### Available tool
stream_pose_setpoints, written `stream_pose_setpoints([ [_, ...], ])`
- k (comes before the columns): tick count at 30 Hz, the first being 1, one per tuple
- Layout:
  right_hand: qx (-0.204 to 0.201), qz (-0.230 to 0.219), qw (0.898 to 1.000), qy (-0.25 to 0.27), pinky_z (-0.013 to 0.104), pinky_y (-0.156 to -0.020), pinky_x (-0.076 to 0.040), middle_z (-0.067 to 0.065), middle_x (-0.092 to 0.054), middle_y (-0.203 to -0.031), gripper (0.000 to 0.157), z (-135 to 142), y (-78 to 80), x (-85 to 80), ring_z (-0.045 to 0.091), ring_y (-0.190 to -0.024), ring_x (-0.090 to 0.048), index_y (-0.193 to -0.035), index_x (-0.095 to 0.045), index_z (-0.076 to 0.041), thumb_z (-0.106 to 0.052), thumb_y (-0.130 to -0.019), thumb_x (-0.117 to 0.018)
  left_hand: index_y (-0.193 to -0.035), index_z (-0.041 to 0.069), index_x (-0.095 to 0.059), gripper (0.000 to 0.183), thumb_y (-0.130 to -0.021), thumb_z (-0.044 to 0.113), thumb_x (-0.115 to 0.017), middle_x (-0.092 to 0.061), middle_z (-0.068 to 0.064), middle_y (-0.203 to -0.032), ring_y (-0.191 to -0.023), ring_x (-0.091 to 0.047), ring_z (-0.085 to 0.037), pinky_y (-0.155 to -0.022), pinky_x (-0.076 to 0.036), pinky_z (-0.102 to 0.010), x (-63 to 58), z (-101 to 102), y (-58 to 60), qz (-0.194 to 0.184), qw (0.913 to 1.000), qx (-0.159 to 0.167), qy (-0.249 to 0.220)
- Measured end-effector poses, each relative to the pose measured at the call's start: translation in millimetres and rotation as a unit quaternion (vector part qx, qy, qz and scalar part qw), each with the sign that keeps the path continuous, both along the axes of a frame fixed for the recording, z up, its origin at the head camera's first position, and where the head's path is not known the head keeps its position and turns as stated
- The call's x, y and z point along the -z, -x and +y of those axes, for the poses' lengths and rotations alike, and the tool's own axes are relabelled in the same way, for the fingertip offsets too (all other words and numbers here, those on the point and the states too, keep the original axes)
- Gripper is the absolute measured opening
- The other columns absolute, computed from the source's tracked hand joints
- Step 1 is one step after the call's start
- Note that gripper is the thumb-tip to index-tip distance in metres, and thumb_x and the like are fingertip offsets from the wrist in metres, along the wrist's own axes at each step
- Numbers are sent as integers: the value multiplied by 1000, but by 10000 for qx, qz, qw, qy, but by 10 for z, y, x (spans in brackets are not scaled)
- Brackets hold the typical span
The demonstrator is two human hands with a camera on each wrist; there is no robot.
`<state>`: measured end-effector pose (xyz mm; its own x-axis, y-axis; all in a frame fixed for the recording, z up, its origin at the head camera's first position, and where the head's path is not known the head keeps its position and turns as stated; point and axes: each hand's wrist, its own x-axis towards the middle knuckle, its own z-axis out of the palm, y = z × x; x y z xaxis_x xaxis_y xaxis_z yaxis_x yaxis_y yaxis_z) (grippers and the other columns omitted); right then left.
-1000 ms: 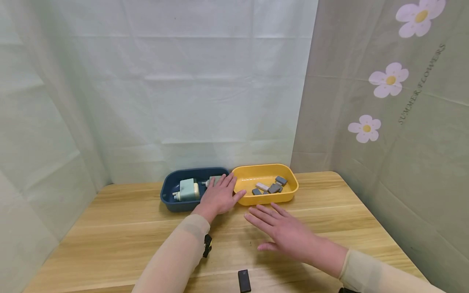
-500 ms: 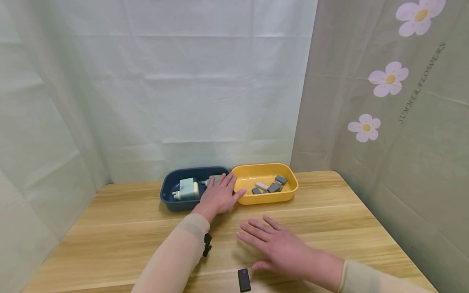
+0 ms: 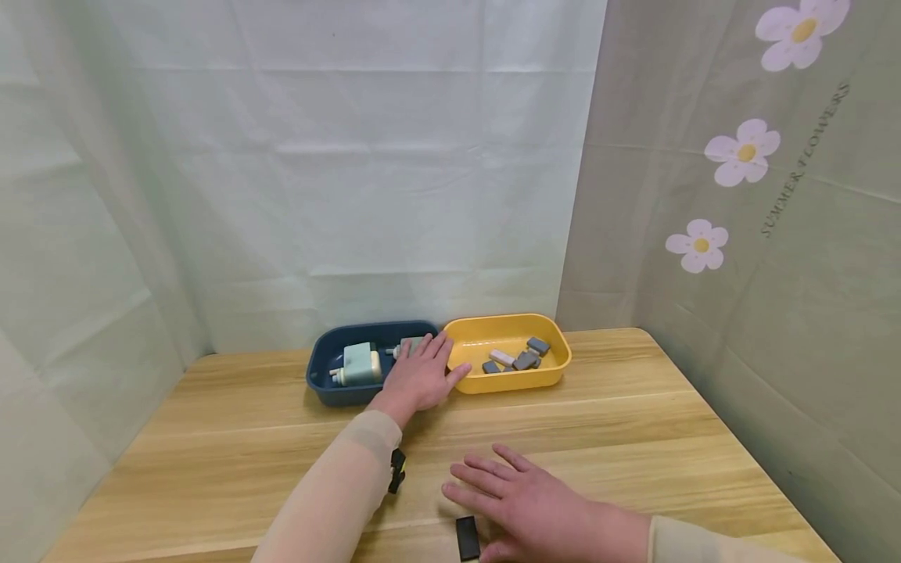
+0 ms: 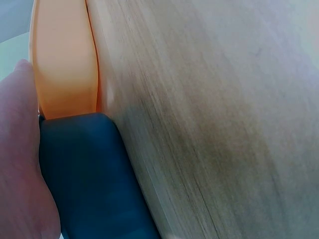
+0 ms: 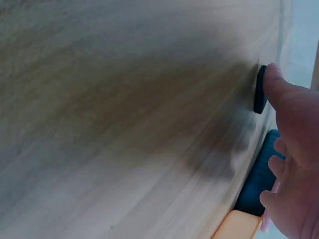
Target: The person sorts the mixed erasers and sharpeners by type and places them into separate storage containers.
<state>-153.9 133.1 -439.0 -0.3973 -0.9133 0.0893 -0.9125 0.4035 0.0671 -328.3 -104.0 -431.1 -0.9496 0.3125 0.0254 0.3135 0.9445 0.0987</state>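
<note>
My left hand [image 3: 418,379] lies with straight, spread fingers over the right end of a dark blue bin [image 3: 339,397], right where it meets a yellow bin [image 3: 514,383]. In the left wrist view the hand [image 4: 20,159] is along the blue bin's wall [image 4: 89,169]. Low over the table's front, my right hand [image 3: 528,504] has its fingers spread and holds nothing. A small black rectangular block [image 3: 468,538] lies on the wood beside its thumb. The right wrist view has the thumb overlapping that block [image 5: 259,92].
Inside the blue bin are a pale green and cream bottle-shaped item [image 3: 360,363] and a greyer one [image 3: 410,346], partly covered by the left fingers. Several small grey blocks [image 3: 525,360] and a pinkish-white one [image 3: 503,357] lie in the yellow bin. Cloth curtains [image 3: 394,195] hang behind the wooden table [image 3: 211,453].
My right hand has drawn back from near the yellow bin toward the table's front, down to the black block. The left hand stays over the blue bin's end.
</note>
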Motion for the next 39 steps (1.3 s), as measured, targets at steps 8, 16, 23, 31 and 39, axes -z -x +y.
stream_pose_setpoints([
  [8, -264, 144, 9995, -12, 57, -122, -44, -1, -48, -171, 74, -30, 11, 94, 21, -158, -43, -175, -36, -21, -61, -114, -49, -177, 16, -27, 91, -111, 78, -25, -17, -3, -185, -169, -16, -32, -135, -5, -60, 6, -1, -2, -18, 10000, -1, -31],
  [16, -343, 140, 9993, 6, 55, -121, -45, -2, -56, -163, 69, -52, 7, 98, 19, -155, -48, -171, -43, -19, -59, -115, -50, -177, 16, -27, 91, -111, 78, -23, -18, -4, -185, -169, -17, -32, -135, -6, -60, -1, -4, -6, 11, 10000, 18, 1],
  [23, -248, 29, 9997, 30, 52, -121, -46, -2, -60, -158, 70, -69, 16, 101, 15, -150, -52, -169, -46, -17, -61, -114, -48, -177, 15, -27, 92, -111, 78, -24, -18, -4, -184, -169, -17, -32, -135, -6, -60, 0, -10, -5, 5, 10000, 30, -27],
  [31, -323, 108, 9993, 134, 49, -120, -47, -3, -64, -148, 68, -86, 14, 105, 11, -141, -58, -166, -50, -16, -60, -113, -51, -177, 15, -27, 92, -110, 79, -23, -18, -4, -184, -169, -17, -32, -135, -6, -60, 7, -9, 9, 11, 10000, 35, -23],
  [39, -413, -12, 9989, 221, 48, -119, -50, -6, -65, -140, 66, -95, 7, 97, 5, -131, -61, -165, -51, -16, -57, -114, -54, -177, 16, -26, 92, -110, 79, -22, -17, -3, -185, -169, -16, -32, -135, -6, -60, 15, -9, 17, 17, 10000, 34, 30],
])
